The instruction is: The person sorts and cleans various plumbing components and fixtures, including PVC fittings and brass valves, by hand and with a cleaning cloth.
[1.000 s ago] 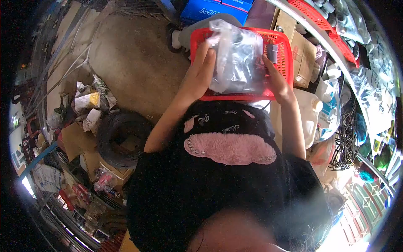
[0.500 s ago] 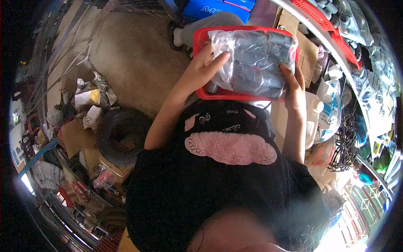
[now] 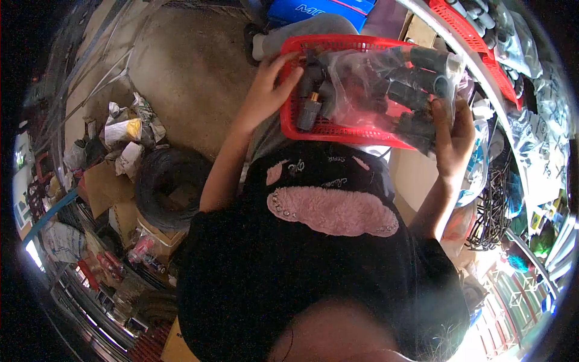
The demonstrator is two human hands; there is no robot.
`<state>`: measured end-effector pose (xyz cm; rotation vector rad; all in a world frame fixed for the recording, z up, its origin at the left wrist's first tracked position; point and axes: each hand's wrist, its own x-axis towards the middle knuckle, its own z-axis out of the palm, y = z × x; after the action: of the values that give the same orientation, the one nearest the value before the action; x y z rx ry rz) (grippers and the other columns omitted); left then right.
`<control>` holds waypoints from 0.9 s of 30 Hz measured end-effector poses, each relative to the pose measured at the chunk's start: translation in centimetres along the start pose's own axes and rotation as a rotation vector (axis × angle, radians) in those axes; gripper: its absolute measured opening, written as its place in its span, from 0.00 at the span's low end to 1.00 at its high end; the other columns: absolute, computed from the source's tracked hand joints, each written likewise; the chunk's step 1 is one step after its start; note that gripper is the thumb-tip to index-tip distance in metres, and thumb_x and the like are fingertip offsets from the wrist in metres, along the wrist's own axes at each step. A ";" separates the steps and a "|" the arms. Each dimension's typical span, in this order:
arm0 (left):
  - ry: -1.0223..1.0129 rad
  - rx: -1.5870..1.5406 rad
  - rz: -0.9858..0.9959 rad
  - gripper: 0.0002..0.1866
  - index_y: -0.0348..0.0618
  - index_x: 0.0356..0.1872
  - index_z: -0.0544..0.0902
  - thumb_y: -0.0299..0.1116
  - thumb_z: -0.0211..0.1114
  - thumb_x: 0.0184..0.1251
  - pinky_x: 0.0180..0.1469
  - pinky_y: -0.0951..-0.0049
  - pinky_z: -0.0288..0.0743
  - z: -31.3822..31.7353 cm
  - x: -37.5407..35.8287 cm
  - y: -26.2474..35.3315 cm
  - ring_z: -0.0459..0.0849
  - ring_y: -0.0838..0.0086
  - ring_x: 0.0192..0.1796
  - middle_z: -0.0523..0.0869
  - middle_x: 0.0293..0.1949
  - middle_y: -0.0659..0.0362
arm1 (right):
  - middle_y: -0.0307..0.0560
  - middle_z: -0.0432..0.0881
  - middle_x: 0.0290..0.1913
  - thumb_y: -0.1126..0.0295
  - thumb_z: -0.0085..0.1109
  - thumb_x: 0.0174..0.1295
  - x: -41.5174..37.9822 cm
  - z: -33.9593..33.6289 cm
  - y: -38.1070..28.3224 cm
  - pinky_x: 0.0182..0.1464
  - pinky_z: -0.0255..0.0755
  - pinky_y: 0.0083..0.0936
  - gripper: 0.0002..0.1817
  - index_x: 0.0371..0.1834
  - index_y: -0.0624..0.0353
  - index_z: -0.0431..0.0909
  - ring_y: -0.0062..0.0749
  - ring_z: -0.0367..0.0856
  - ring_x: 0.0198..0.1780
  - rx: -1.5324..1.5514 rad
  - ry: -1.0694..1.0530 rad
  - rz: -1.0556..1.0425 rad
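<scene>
Plastic bag (image 3: 362,90) of dark pipe fittings: over the red basket (image 3: 344,134), right end clamped in the right hand (image 3: 452,142).

Bag is clear and creased, lying tilted across the basket, its right end extending beyond the basket's right side; fittings are visible through the film, bunched mainly toward that end. Right hand is closed on the bag, thumb and fingers pinching its edge. Left hand (image 3: 269,90) is at the basket's left rim, thumb and fingers apart; contact with the rim cannot be confirmed. Loose fittings (image 3: 309,116) lie in the basket's left part, one with a brass-coloured end. Blue box (image 3: 329,13) stands beyond the basket; black coil (image 3: 148,196) lies on the person's left.
</scene>
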<state>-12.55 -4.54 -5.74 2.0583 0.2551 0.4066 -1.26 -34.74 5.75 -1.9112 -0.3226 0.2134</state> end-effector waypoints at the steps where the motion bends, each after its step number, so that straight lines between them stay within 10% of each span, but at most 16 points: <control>1: -0.024 -0.033 -0.027 0.20 0.41 0.54 0.80 0.44 0.63 0.70 0.61 0.60 0.69 0.3 -0.3 0.1 0.75 0.51 0.59 0.76 0.57 0.44 | 0.39 0.81 0.38 0.70 0.62 0.68 0.0 0.3 -0.5 0.43 0.69 0.18 0.08 0.43 0.63 0.76 0.16 0.75 0.41 -0.018 0.003 -0.016; 12: 0.073 0.046 -0.039 0.20 0.42 0.55 0.79 0.44 0.61 0.70 0.56 0.59 0.73 2.7 -0.3 1.7 0.79 0.48 0.52 0.74 0.54 0.42 | 0.33 0.74 0.27 0.70 0.62 0.67 1.2 -0.3 -3.6 0.36 0.65 0.14 0.11 0.48 0.62 0.81 0.13 0.67 0.32 -0.338 0.167 -0.163; 16: 0.053 0.111 -0.049 0.19 0.42 0.53 0.79 0.44 0.61 0.69 0.55 0.58 0.74 2.5 -0.2 2.2 0.80 0.48 0.52 0.75 0.52 0.42 | 0.30 0.69 0.25 0.66 0.60 0.70 1.2 1.0 -4.9 0.30 0.57 0.13 0.12 0.32 0.61 0.74 0.10 0.63 0.29 -0.438 0.113 -0.279; 21: 0.022 0.082 -0.138 0.18 0.43 0.52 0.80 0.42 0.62 0.68 0.55 0.57 0.75 2.7 -0.6 1.4 0.80 0.46 0.52 0.75 0.52 0.42 | 0.55 0.80 0.30 0.71 0.61 0.66 1.1 1.4 -5.7 0.34 0.74 0.28 0.05 0.41 0.59 0.78 0.30 0.83 0.31 -0.595 0.121 -0.382; 27: 0.048 0.158 -0.100 0.18 0.44 0.52 0.80 0.44 0.62 0.68 0.55 0.57 0.75 2.7 -0.7 1.3 0.79 0.46 0.53 0.76 0.52 0.43 | 0.58 0.80 0.36 0.70 0.59 0.67 1.5 1.2 -6.5 0.34 0.75 0.36 0.07 0.39 0.62 0.75 0.55 0.83 0.35 -0.751 0.086 -0.380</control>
<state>-12.15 -7.58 -6.03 2.1812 0.4286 0.3848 -1.03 -31.01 11.41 -2.5271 -0.7784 -0.2867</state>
